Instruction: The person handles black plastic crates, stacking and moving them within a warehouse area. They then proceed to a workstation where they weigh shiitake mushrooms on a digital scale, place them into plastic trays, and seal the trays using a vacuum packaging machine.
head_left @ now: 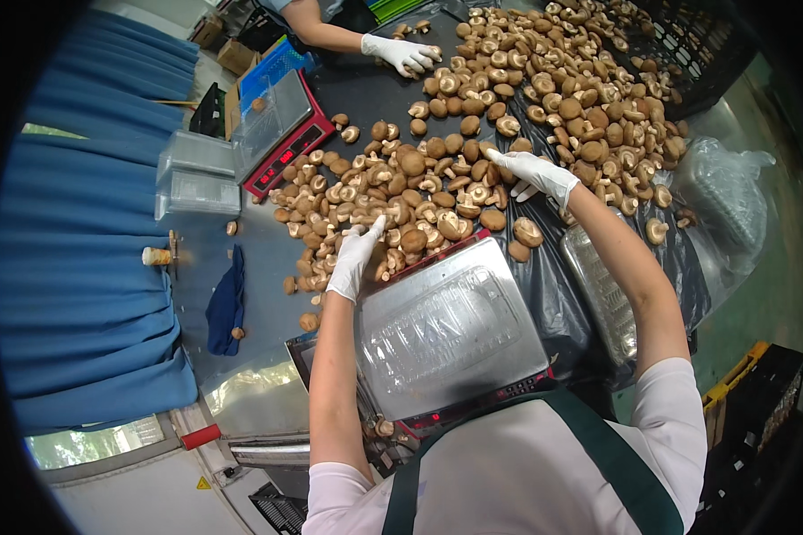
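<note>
My left hand [358,259], in a white glove, reaches into the near edge of a heap of shiitake mushrooms [411,162]. Its fingertips touch mushrooms, but whether they grip one is hard to see. My right hand [541,175], gloved too, lies over the right part of the same heap, fingers apart, fingertips against mushrooms. Before my body stands a red digital scale with a steel platform [455,391]. On that platform lies a clear plastic tray [441,328] with nothing in it. Several mushrooms press against the scale's far edge.
Across the table, another person's gloved hand [405,55] touches mushrooms. A second red scale [288,157] stands left, beside stacked clear trays [197,187]. More trays [599,287] lie under my right forearm. A black crate [696,47] stands far right; a blue cloth [226,307] lies left.
</note>
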### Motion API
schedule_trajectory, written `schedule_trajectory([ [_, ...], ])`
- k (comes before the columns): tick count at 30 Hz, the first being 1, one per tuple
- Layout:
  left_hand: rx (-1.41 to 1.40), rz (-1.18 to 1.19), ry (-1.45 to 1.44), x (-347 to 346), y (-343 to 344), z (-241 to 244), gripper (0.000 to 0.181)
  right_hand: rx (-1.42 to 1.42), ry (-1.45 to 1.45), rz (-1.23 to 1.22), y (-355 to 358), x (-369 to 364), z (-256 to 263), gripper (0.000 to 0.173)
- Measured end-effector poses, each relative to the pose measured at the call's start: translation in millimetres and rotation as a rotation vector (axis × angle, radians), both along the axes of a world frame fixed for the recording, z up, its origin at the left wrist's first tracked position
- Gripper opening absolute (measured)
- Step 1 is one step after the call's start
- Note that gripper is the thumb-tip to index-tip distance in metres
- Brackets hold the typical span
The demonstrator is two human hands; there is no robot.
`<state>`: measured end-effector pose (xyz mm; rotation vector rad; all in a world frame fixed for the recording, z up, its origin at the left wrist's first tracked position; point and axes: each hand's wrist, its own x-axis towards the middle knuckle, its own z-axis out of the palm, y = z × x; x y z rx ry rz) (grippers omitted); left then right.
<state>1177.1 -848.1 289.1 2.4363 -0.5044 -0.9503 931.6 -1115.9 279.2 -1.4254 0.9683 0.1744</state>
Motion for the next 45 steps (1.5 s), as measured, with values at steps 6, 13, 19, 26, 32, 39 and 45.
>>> schedule_trajectory([
  [6,-0.126,0.034,0.12,-8,-18,5,0.093,0.041,-0.119,0.218,4,24,1,0.087],
  [13,-0.166,-0.018,0.261,-12,-23,27,0.094,0.119,0.007,0.357,8,47,13,0.092],
  [19,-0.2,0.024,0.364,-17,-17,35,0.097,0.331,-0.316,0.16,17,41,1,0.074],
  [26,-0.273,-0.094,0.283,21,-2,-9,0.093,0.361,-0.576,0.134,37,77,-43,0.077],
  [32,-0.218,0.017,0.308,2,-5,20,0.093,0.547,-0.611,0.09,46,75,-25,0.062],
  [39,-0.296,-0.02,0.315,-13,-14,40,0.096,0.392,-0.529,0.283,64,110,-38,0.085],
  [45,-0.455,-0.001,0.418,-13,-14,36,0.097,0.371,-0.553,0.345,75,118,-24,0.079],
])
